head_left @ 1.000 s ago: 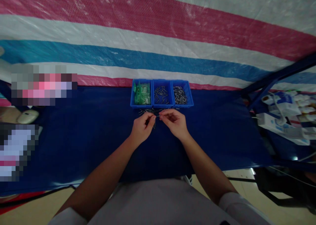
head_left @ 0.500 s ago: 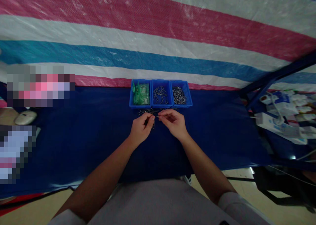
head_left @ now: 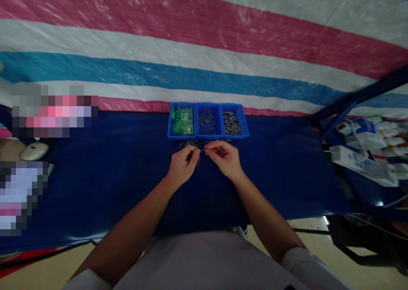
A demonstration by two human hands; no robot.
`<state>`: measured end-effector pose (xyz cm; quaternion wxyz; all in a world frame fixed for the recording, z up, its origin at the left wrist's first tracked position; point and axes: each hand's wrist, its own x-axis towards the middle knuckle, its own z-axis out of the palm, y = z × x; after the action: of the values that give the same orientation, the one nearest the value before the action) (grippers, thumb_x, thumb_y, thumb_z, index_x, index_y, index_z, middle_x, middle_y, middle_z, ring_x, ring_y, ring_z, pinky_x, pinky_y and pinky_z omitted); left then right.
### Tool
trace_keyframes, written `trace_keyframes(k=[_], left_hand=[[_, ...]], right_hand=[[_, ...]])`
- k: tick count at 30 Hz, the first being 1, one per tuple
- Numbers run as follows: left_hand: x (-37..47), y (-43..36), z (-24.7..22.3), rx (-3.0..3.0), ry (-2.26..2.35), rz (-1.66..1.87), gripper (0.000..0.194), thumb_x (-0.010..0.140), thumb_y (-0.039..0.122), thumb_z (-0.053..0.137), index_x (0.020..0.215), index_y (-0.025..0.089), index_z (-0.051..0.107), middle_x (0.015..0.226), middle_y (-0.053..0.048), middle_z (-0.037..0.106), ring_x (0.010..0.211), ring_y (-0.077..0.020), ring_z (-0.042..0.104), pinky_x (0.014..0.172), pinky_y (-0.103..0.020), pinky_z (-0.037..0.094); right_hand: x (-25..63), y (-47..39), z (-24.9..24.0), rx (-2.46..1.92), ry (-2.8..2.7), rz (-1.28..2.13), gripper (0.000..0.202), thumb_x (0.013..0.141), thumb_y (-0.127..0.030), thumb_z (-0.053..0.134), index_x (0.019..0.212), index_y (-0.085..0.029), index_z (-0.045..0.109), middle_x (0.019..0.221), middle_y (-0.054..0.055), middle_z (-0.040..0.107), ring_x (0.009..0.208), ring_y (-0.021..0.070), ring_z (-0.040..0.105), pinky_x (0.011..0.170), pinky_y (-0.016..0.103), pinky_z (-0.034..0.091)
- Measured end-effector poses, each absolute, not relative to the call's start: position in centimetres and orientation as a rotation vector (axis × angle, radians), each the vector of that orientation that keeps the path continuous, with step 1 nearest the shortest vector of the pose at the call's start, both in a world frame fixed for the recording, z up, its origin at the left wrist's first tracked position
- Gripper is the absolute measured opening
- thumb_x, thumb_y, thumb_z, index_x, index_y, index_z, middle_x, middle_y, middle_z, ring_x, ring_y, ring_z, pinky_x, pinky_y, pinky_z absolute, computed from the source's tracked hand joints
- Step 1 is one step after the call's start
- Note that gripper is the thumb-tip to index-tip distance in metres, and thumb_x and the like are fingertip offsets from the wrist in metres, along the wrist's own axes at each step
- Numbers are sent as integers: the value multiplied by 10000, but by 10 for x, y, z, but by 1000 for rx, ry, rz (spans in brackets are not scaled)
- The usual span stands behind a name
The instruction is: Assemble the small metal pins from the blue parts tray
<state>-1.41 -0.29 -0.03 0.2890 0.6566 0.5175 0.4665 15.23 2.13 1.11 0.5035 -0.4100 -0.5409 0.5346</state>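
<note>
My left hand [head_left: 183, 166] and my right hand [head_left: 225, 159] meet over the dark blue table, fingertips a short gap apart. A thin metal rod [head_left: 202, 150] spans that gap, pinched between thumb and fingers at both ends; its exact kind is too small to tell. Just beyond and beneath the fingers lie several loose dark metal pieces [head_left: 191, 142]. Behind them stand three joined blue bins: the left bin [head_left: 169, 128] holds green and clear packets, the middle bin [head_left: 207, 136] a few thin dark pins, and the right bin [head_left: 245, 126] a thick heap of short metal pins.
A striped plastic sheet [head_left: 204, 60] hangs behind the table [head_left: 111, 175]. At left are a computer mouse [head_left: 34, 151] and blurred-out items. On the right, a white power strip [head_left: 360, 164], cables and packets sit beyond a dark blue metal frame post [head_left: 338, 116].
Almost nothing differs. Both hands keep the same pinch on the thin rod, and the whole view has shifted very slightly.
</note>
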Motion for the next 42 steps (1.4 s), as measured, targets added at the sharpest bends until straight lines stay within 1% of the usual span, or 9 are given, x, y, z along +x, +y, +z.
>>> trace_keyframes(k=[7, 12, 24, 30, 34, 37, 42], left_hand=[[-14, -2, -1, 1774, 1386, 1249, 222, 944, 321, 518, 827, 172, 633, 623, 25, 600, 524, -81, 522, 522, -191, 407], [-14, -2, -1, 1777, 1382, 1255, 230, 947, 328, 509, 827, 173, 629, 601, 32, 581, 501, -77, 502, 504, -187, 397], [-14, -3, -1, 1753, 1377, 1241, 215, 943, 319, 519, 832, 175, 634, 623, 23, 603, 524, -84, 526, 517, -191, 408], [-15, -3, -2, 1748, 1391, 1232, 227, 944, 329, 514, 838, 173, 641, 631, 18, 612, 534, -89, 536, 522, -195, 413], [-15, -3, -2, 1753, 1387, 1233, 224, 944, 324, 517, 840, 171, 643, 636, 17, 616, 540, -89, 539, 527, -195, 413], [-14, -2, -2, 1760, 1394, 1234, 225, 943, 321, 516, 837, 168, 642, 624, 21, 606, 528, -85, 529, 521, -192, 407], [-14, -2, -2, 1761, 1396, 1232, 218, 943, 312, 518, 830, 168, 636, 604, 35, 585, 508, -73, 507, 511, -180, 396]], right_hand=[[152, 22, 10, -980, -1290, 1301, 165, 744, -329, 787, 841, -219, 710, 903, 36, 729, 805, 141, 685, 762, 306, 584], [153, 22, 10, -987, -1303, 1310, 193, 743, -364, 786, 841, -217, 709, 898, 38, 727, 774, 139, 679, 760, 319, 587], [152, 22, 9, -962, -1301, 1306, 159, 756, -331, 779, 846, -220, 708, 905, 34, 726, 789, 139, 681, 768, 312, 580], [153, 22, 10, -983, -1299, 1312, 162, 756, -339, 778, 840, -219, 709, 906, 34, 729, 771, 137, 679, 765, 315, 579], [152, 21, 11, -952, -1296, 1315, 132, 765, -313, 775, 848, -230, 714, 910, 27, 727, 773, 134, 681, 778, 318, 575], [152, 21, 11, -940, -1293, 1312, 122, 766, -291, 775, 846, -223, 714, 898, 26, 725, 761, 124, 680, 755, 296, 574], [153, 22, 10, -953, -1302, 1303, 148, 759, -313, 779, 844, -213, 712, 903, 33, 728, 771, 129, 683, 755, 294, 582]])
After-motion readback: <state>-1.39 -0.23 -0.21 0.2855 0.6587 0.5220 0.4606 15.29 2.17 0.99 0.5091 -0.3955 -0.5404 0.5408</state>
